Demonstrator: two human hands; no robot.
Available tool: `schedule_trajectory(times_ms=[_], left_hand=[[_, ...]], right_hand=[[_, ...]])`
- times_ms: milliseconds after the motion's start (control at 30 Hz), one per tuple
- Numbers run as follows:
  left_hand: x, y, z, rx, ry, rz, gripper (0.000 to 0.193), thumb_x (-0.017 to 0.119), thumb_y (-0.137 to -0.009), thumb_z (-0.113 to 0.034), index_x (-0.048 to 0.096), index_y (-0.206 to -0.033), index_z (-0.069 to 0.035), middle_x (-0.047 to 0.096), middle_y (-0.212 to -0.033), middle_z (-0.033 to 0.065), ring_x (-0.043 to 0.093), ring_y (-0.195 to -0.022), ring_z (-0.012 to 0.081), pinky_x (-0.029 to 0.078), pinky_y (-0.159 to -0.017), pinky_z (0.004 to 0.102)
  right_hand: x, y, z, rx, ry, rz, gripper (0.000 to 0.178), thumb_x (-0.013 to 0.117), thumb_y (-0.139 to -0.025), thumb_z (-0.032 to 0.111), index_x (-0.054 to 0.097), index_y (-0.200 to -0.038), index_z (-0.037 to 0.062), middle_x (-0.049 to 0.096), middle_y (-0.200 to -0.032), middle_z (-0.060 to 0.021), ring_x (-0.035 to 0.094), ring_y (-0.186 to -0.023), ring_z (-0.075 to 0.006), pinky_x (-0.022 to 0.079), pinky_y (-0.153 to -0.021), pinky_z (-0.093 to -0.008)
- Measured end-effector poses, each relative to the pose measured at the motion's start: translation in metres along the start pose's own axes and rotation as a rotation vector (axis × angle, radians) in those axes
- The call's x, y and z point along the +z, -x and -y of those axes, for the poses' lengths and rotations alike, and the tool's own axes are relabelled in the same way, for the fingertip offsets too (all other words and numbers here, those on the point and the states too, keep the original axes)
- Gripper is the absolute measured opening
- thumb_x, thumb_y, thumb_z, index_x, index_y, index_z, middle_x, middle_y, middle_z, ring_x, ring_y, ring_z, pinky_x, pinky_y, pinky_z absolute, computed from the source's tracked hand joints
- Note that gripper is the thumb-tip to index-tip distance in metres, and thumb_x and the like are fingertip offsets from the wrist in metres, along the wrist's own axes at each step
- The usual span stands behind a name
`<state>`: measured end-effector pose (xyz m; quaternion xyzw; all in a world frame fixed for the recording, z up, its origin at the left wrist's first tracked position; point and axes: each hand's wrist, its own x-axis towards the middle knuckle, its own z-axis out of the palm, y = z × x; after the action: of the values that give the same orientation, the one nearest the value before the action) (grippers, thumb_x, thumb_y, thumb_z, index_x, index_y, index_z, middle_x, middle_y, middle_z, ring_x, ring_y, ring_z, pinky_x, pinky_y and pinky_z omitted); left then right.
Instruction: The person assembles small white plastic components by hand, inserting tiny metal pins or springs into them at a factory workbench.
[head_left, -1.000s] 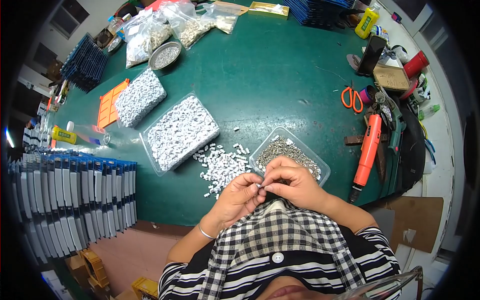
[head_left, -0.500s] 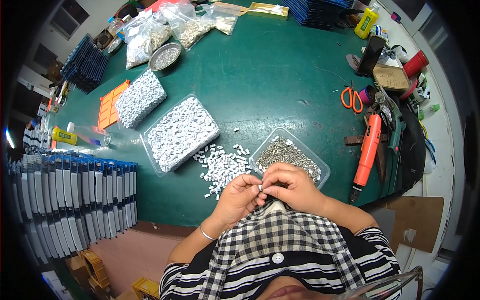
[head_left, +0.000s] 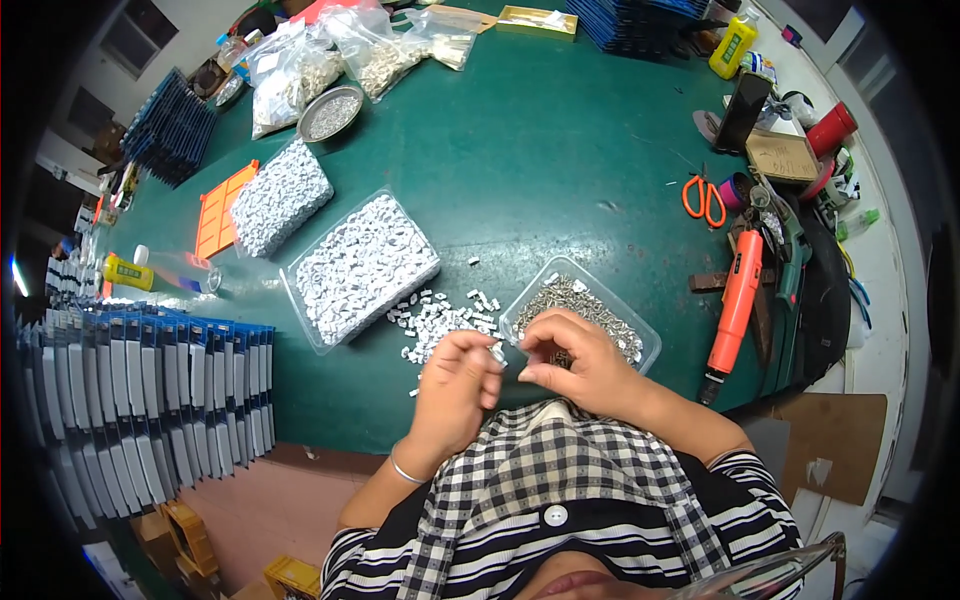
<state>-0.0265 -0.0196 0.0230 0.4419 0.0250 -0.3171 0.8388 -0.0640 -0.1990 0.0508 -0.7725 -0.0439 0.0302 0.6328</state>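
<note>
My left hand (head_left: 456, 392) is closed, its fingers curled and thumb against them. A small white plastic part (head_left: 498, 353) shows at its fingertips, partly hidden. Below that hand lies a loose pile of white plastic parts (head_left: 445, 322). Over the near edge of a clear tub (head_left: 652, 352) of small metal screws (head_left: 580, 308) is my right hand (head_left: 578, 362). Its fingers are bent, with a gap between thumb and forefinger, and nothing shows between them. The two hands are slightly apart.
Left of the pile stands a clear tub heaped with white parts (head_left: 365, 265), with another heap (head_left: 282, 198) behind. A red electric screwdriver (head_left: 735, 305) and orange scissors (head_left: 704, 198) lie right. Stacked grey-and-blue panels (head_left: 150, 380) fill the left edge. Plastic bags (head_left: 285, 85) sit far left.
My hands were together, fingertips meeting on a small piece. They have parted: the left has moved left, and the right has opened a gap between thumb and forefinger.
</note>
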Motion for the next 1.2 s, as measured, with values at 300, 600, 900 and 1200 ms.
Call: schedule_trajectory(times_ms=[300,600,900,1200], left_hand=[[-0.001,-0.004,-0.004,-0.106,0.257,-0.135,0.017,0.044,-0.09,-0.008,0.045,-0.107,-0.007,0.056,-0.095,0.0112,0.05,-0.06,0.0114,0.043,-0.053,0.0206],[-0.004,0.0,0.004,-0.266,0.055,0.182,0.028,0.041,-0.093,-0.029,0.05,-0.104,-0.005,0.04,-0.063,-0.0001,0.036,-0.046,0.0082,0.029,-0.04,0.0192],[0.01,0.0,-0.002,-0.285,0.053,0.152,0.022,0.049,-0.09,-0.013,0.049,-0.109,-0.003,0.052,-0.082,0.0034,0.045,-0.063,0.007,0.039,-0.05,0.0176],[0.001,-0.002,0.007,-0.276,0.17,0.243,0.01,0.058,-0.083,-0.004,0.05,-0.088,-0.005,0.056,-0.074,0.0044,0.052,-0.061,0.0081,0.043,-0.051,0.0178]], right_hand=[[-0.021,0.006,-0.021,-0.186,0.87,-0.013,0.021,0.065,-0.07,0.015,0.059,-0.088,0.008,0.052,-0.087,-0.0045,0.05,-0.086,-0.0221,0.04,-0.077,-0.0339],[-0.026,0.005,-0.024,-0.291,0.82,-0.111,0.014,0.066,-0.067,0.007,0.062,-0.08,0.008,0.052,-0.079,-0.0035,0.052,-0.078,-0.0204,0.041,-0.068,-0.0323],[-0.019,0.011,0.0,-0.266,0.34,-0.035,0.014,0.06,-0.073,0.003,0.063,-0.086,0.0042,0.057,-0.078,-0.0066,0.058,-0.071,-0.022,0.046,-0.061,-0.0314],[-0.009,0.011,-0.004,0.033,-0.171,0.079,0.007,0.062,-0.077,0.002,0.06,-0.083,0.0013,0.055,-0.087,-0.0049,0.054,-0.078,-0.0112,0.043,-0.069,-0.0224]])
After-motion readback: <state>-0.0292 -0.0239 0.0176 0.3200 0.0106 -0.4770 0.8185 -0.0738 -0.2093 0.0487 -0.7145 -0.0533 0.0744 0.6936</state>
